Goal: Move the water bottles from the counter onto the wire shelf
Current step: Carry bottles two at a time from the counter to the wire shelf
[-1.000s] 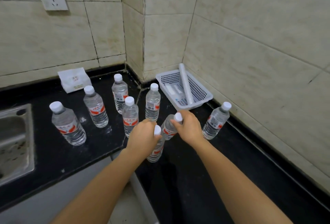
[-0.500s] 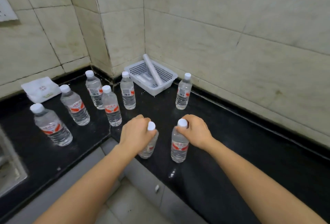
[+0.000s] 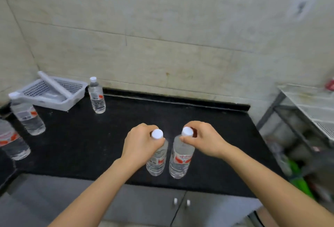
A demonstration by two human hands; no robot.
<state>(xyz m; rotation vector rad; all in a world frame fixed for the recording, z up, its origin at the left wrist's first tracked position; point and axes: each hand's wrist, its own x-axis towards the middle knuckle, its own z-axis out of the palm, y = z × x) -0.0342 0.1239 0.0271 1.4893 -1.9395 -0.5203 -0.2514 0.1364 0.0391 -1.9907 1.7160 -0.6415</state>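
Note:
My left hand (image 3: 140, 141) grips the neck of a clear water bottle (image 3: 157, 159) with a white cap and red label. Beside it, my right hand (image 3: 203, 139) grips the neck of a second such bottle (image 3: 180, 159). Both bottles hang upright side by side over the front of the black counter (image 3: 207, 118). Three more bottles stand on the counter at the left: one by the wall (image 3: 97, 96), one nearer (image 3: 27, 116), one at the frame's edge (image 3: 12, 141). The wire shelf (image 3: 310, 107) stands at the far right, past the counter's end.
A white plastic basket (image 3: 52, 92) with a white tube laid across it sits at the back left of the counter. Grey cabinet doors (image 3: 144, 206) lie below the counter front. Green and mixed items (image 3: 298, 178) lie on the floor under the shelf.
The view has swung right, so most bottles slid out to the left and the wire shelf came into sight. Both hands have carried their bottles rightward along the counter.

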